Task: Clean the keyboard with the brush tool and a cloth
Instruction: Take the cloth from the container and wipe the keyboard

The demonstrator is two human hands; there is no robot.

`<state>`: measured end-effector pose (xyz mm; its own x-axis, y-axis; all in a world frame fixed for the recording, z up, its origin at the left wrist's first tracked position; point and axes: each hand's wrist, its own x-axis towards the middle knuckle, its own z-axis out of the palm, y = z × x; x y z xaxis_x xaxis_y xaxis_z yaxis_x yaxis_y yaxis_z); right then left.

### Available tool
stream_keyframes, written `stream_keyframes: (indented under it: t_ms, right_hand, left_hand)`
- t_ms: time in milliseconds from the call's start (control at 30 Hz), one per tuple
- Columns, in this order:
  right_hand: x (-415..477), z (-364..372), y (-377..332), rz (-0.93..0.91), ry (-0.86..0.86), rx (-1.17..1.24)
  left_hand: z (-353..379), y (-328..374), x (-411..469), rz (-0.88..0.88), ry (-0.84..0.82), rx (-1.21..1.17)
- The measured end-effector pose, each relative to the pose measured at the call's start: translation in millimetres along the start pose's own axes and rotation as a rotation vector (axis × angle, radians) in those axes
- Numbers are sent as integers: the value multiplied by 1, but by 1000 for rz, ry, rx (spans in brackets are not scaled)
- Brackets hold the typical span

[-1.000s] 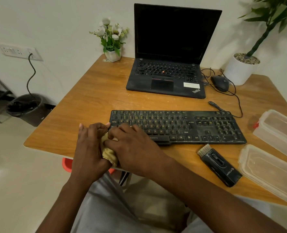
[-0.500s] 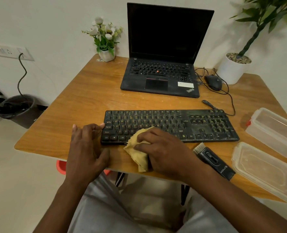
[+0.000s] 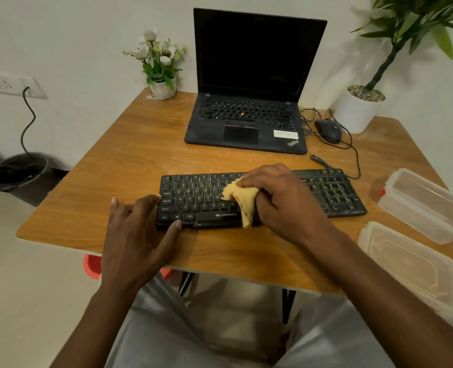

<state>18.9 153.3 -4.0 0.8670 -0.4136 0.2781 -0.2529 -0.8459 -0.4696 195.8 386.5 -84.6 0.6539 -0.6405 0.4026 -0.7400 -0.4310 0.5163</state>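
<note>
Two hands: right hand (image 3: 286, 205) grips the cloth (image 3: 242, 197) on the keyboard (image 3: 198, 205), left hand (image 3: 137, 235) presses flat against its corner

Keyboard (image 3: 198, 200) middle under cloth (image 3: 242, 199) and right hand (image 3: 283, 200); potted plant (image 3: 356, 110) partly beyond the upper edge.

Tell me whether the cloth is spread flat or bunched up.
Bunched up. The right hand grips the cloth in a wad on the keyboard, one corner trailing loose.

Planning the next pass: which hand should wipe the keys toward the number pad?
Right. The right hand grips the cloth on the keyboard, nearer the number pad; the left hand braces the keyboard's left end.
</note>
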Motion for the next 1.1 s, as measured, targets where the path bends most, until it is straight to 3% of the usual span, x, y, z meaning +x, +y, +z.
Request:
stream_keyframes:
  t_ms: [200, 367, 600, 867, 1100]
  right_hand:
    - [10, 38, -32, -39, -309, -174]
    - [3, 26, -19, -39, -416, -259]
    - [-11, -6, 13, 106, -341, -261]
    - [-16, -36, 44, 122, -269, -335]
    - [11, -18, 27, 142, -87, -143]
  left_hand:
    - [1, -2, 5, 26, -47, 129]
    - [3, -4, 7, 15, -48, 145]
    - [5, -4, 6, 11, -33, 116]
    - [5, -3, 6, 21, -7, 79]
    - [10, 11, 10, 105, -51, 63]
